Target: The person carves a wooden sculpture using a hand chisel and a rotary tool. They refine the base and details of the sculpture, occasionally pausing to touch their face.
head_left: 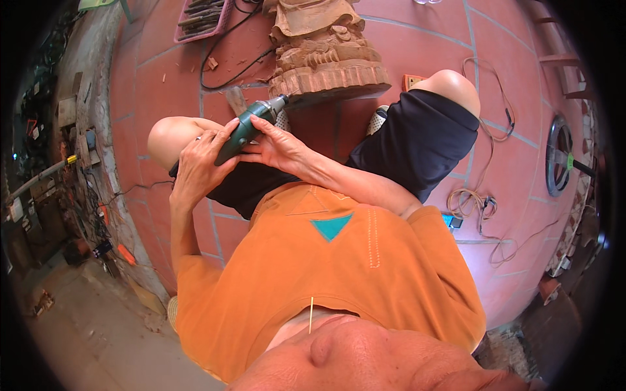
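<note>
In the head view, red floor tiles [430, 49] with pale joints spread around a carved wooden piece [326, 55], the landmark here, its ridged base facing the person. A pink basket [223, 19] of slim tools sits to the left of the carving at its far end, with a loop of black cable [203, 83] between the two. An orange box [412, 81] lies just right of the carving's base. Well to the right of the carving are a black ring [551, 166] and, closer to the person, a coil of brown cord [464, 194] near a blue object [453, 222].

On the near side of the carving, the person holds a green power tool [244, 133], slanted so that its grey metal nose points at the base's left corner; whether the tip touches the wood cannot be told. The left hand [205, 151] is curled over the tool's rear part from the left. The right hand [279, 142] grips it from the right, half closed, thumb along the upper body and fingers against the lower side.
</note>
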The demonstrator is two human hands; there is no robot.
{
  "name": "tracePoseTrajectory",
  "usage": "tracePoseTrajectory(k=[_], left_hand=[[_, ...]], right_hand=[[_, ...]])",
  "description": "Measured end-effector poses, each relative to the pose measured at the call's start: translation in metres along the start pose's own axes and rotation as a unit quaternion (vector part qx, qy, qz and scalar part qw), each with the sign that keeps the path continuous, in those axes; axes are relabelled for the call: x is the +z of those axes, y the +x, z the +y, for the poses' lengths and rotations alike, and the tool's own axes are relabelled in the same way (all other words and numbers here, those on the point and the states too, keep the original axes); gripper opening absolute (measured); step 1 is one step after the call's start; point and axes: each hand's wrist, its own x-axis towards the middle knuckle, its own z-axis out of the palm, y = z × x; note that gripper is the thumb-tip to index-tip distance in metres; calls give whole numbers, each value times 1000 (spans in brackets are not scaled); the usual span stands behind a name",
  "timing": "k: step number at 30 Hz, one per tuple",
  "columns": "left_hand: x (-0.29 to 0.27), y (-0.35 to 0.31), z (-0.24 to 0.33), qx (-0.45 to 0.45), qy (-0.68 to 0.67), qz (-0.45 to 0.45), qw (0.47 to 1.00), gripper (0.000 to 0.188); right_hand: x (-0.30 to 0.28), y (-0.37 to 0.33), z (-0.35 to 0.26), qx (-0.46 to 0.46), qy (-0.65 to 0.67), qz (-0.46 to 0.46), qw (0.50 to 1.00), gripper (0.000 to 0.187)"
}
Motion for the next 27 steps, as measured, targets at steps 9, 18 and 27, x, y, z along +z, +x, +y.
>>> tracePoseTrajectory(k=[9,18,27], left_hand=[[-7,10,-20,25,-32,-22,999,77],[-10,18,-21,10,-26,-36,999,75],[-15,16,-17,-24,-12,-77,997,74]], right_hand=[[0,10,-11,1,4,2,1000,42],[-7,15,-7,2,21,-29,999,44],[-7,12,-2,12,27,-31,999,44]])
